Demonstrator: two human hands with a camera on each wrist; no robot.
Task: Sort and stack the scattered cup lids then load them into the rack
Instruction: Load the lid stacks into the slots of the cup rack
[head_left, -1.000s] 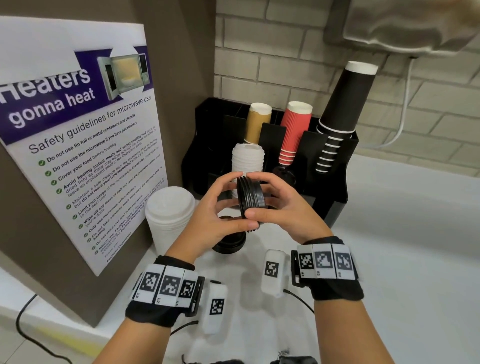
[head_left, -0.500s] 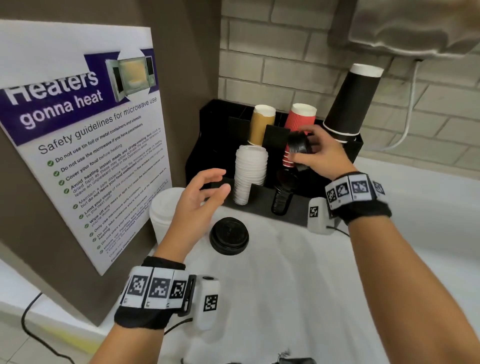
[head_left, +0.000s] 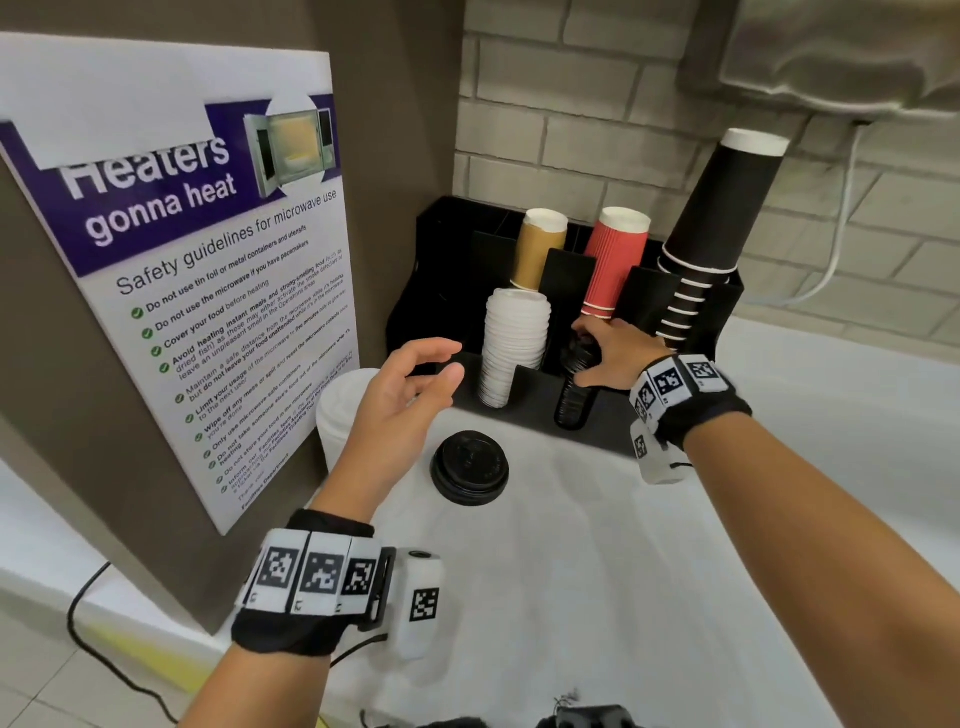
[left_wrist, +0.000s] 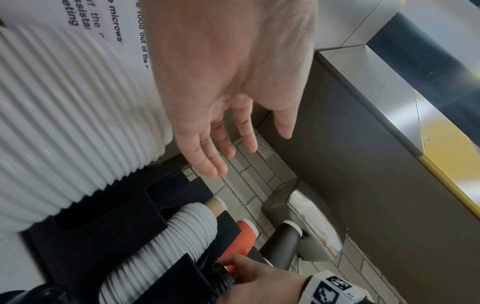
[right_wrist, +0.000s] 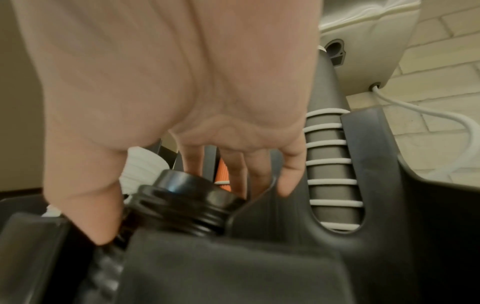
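My right hand (head_left: 597, 348) grips a small stack of black lids (right_wrist: 187, 197) and holds it on top of the black lid column (head_left: 574, 400) in a front slot of the black rack (head_left: 613, 421). Thumb and fingers curl round the stack's rim. A column of white lids (head_left: 511, 348) fills the slot to its left. A short stack of black lids (head_left: 470, 467) lies on the white counter in front of the rack. A tall stack of white lids (head_left: 343, 415) stands by the poster. My left hand (head_left: 415, 384) hovers empty above the counter, fingers relaxed.
Brown cups (head_left: 537, 249), red cups (head_left: 613, 260) and black cups (head_left: 711, 223) stand in the rack's rear slots. A microwave poster (head_left: 197, 270) on a brown panel bounds the left side. A brick wall is behind, with a white cable (head_left: 836, 244) at right.
My right hand carried the black lids from in front of the red cups down onto the black lid column in the rack. My left hand let go a second ago and stays open.
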